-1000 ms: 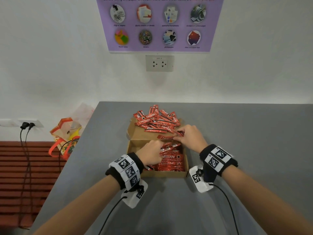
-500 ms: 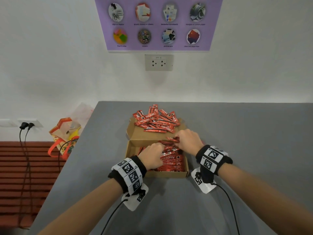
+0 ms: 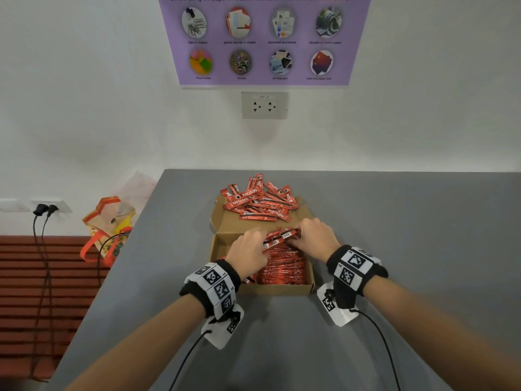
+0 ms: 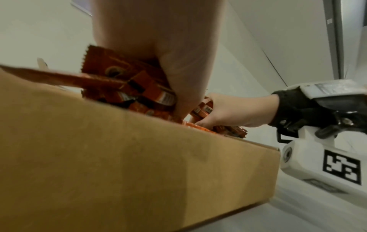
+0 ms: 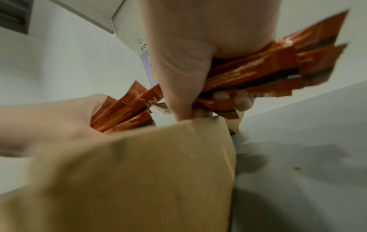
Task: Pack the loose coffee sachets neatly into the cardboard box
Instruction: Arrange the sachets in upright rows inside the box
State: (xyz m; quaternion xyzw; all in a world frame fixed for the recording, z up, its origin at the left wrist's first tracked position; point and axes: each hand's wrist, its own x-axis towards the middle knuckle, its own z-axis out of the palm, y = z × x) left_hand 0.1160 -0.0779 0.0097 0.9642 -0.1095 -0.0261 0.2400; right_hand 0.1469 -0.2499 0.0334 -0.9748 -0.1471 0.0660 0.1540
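An open cardboard box [image 3: 277, 289] sits on the grey table, with red coffee sachets [image 3: 284, 268] stacked inside. Over its far half both hands hold one bundle of sachets [image 3: 282, 237]. My left hand [image 3: 249, 251] grips the bundle's left end, my right hand [image 3: 313, 234] its right end. In the left wrist view the left hand [image 4: 174, 87] curls round the sachets [image 4: 139, 87] above the box wall [image 4: 119, 164]. The right wrist view shows the right hand [image 5: 188, 75] clutching sachets [image 5: 268, 69]. A loose pile of sachets [image 3: 259, 200] lies on the box's open lid [image 3: 228, 224].
The table [image 3: 408, 235] ends at a white wall with a socket [image 3: 264, 105] and a purple poster [image 3: 265, 38]. Off the left edge a plastic bag [image 3: 108, 224] rests on a slatted bench [image 3: 42, 277]. Wrist camera cables trail toward me.
The right hand has drawn a bundle of sachets from the pile back over the box. The left hand has risen from inside the box and taken the bundle's left end.
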